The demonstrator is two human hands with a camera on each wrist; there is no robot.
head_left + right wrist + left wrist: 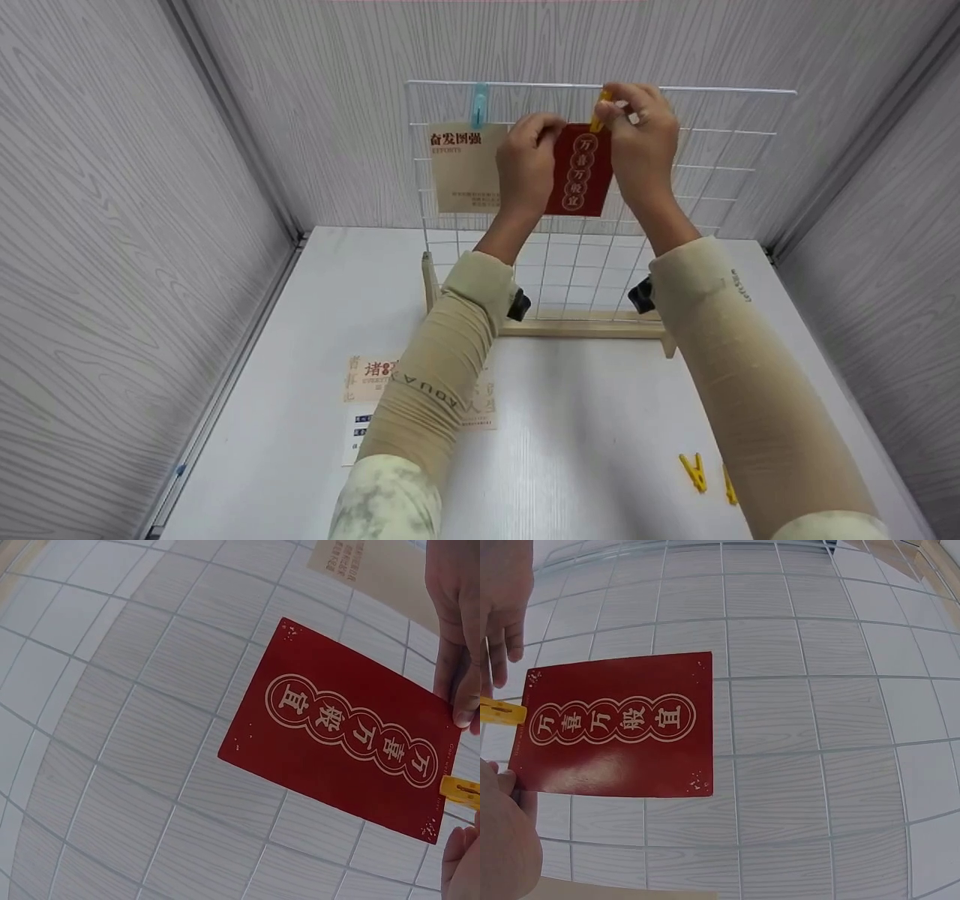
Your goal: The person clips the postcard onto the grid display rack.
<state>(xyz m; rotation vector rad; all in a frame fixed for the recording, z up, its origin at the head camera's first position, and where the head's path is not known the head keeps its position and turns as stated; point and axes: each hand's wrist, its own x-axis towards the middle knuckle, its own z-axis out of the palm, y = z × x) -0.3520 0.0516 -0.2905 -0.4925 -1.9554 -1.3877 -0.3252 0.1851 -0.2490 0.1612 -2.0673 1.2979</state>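
A red card (pixel 581 171) with pale lettering hangs against a white wire grid (pixel 570 270). My left hand (pixel 529 161) pinches its upper left corner between thumb and finger, as the right wrist view also shows. My right hand (pixel 646 142) holds a yellow clothespin (pixel 600 112) by its upper end, and the clothespin's tip meets the card's top edge. Whether it also grips the grid wire cannot be made out. To the left, a beige card (pixel 469 176) hangs from the grid under a blue clothespin (pixel 480 105), partly behind my left hand.
The grid stands in a wooden base (pixel 585 329) on the white table (pixel 570 450). Several printed cards (pixel 367 382) lie at the left, partly under my left forearm. Two yellow clothespins (pixel 694 473) lie at the right, by my right forearm. Grey wood-grain panels (pixel 112 225) enclose the sides.
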